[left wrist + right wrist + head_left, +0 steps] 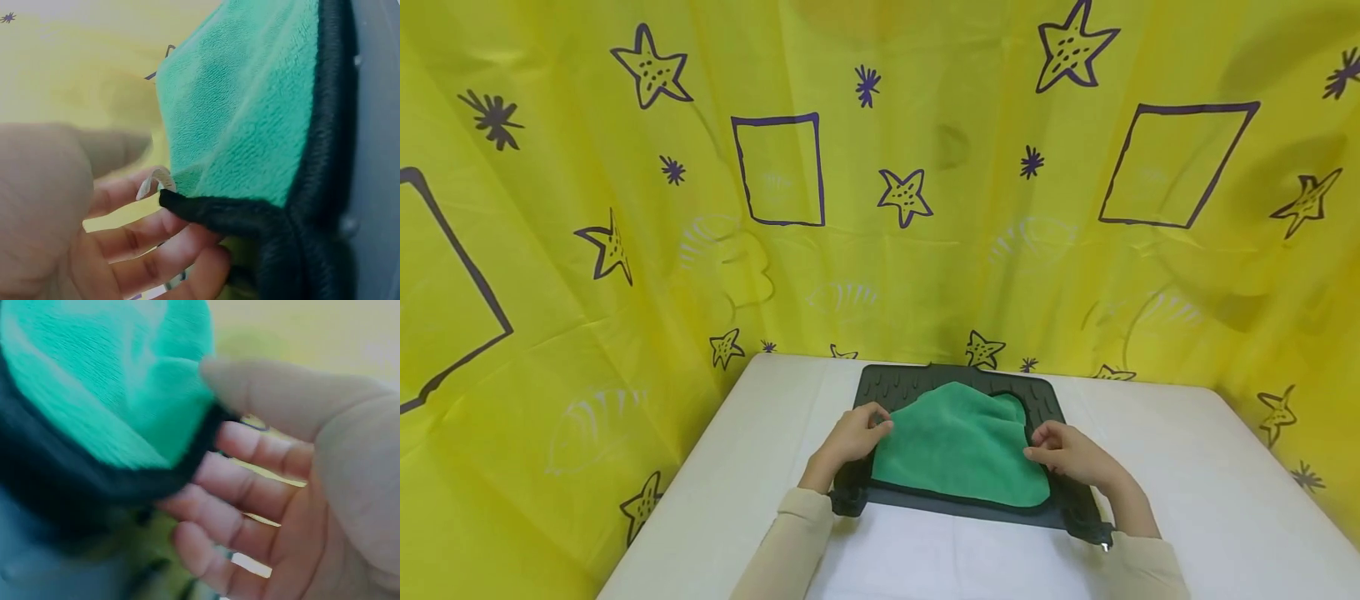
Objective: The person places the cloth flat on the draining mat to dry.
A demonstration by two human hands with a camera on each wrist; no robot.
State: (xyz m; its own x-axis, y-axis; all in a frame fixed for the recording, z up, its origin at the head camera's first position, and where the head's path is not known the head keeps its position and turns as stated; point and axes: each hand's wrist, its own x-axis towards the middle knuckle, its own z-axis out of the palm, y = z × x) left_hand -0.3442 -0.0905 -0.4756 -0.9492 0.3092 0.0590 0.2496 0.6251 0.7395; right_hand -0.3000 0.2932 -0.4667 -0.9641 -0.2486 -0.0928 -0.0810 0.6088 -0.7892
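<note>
A green plush cloth [958,446] with black edging lies bunched over a dark ridged board [883,385]. My left hand [856,433] is at the cloth's left edge. In the left wrist view its fingers [147,250] lie loosely bent behind the black edging, beside a small white tag [156,182], while the blurred thumb stands apart from the cloth. At the right edge, my right hand [1067,452] holds the cloth's rim between thumb and fingers. The right wrist view shows the thumb tip over the green pile and the fingers [215,478] behind the black edging.
The board rests on a white table [775,425], with a dark bracket [848,500] at its front left and another bracket [1088,527] at its front right. Behind the table hangs a yellow curtain [850,250] printed with stars and frames.
</note>
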